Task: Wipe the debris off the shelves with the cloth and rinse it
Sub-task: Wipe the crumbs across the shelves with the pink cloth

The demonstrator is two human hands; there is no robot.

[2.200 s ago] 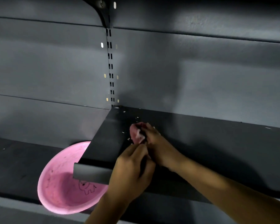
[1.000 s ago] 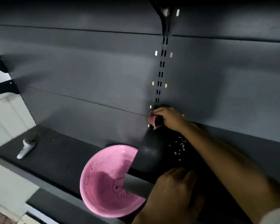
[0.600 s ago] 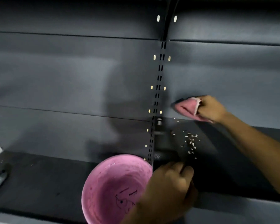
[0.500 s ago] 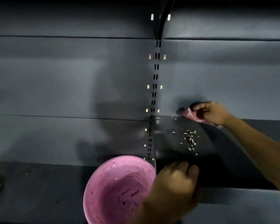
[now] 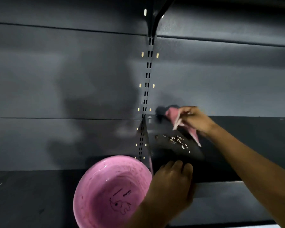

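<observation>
Right hand [image 5: 196,120] fingers pinch the cloth [image 5: 173,115]; left hand [image 5: 171,183] grips the shelf [image 5: 253,129] edge; debris [image 5: 176,140] at centre may miss the bowl [image 5: 112,191] if swept fast

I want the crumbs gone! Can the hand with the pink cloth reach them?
Probably yes: the right hand holds the pink cloth just behind the pale crumbs on the dark shelf, nothing between.

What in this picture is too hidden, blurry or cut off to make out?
Head view only:
- Left hand: its palm hides what it grips at the shelf edge.
- Pink bowl: bottom cut off by the frame; its small print is unreadable.
- Debris: too small to identify.
- Cloth in right hand: motion-blurred.
</observation>
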